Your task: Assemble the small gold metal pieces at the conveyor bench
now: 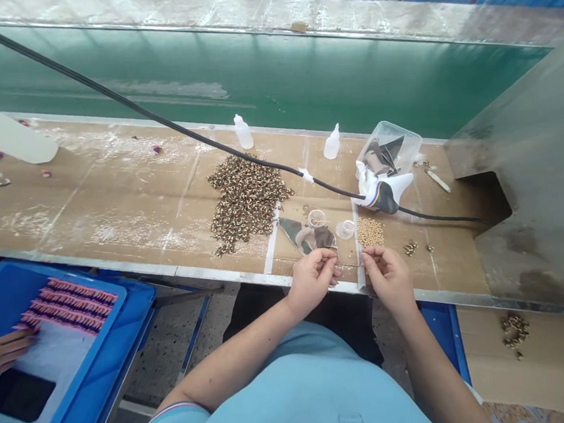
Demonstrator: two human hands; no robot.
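Observation:
My left hand (pixel 312 280) is at the table's front edge, thumb and fingertips pinched together; whatever they grip is too small to name. To its right, my right hand (pixel 390 278) is also closed in a pinch, just below a small pile of tan beads (pixel 370 231). What it holds, if anything, cannot be made out. Beyond my left hand lies a camouflage-patterned piece (pixel 291 229). Two small clear round dishes, one (pixel 317 218) near that piece and another (pixel 345 230) nearer the beads, stand between the hands. A large heap of small dark-and-gold pieces (pixel 244 201) spreads to the left.
A black cable (pixel 165 121) crosses above the table to a white-and-black wrapped object (pixel 384 194). Behind are two squeeze bottles (pixel 243 132) (pixel 332 142) and a clear plastic box (pixel 406 136). A metal wall (pixel 536 182) bounds the right. Another person's hand (pixel 8 354) is over a blue tray (pixel 117 305).

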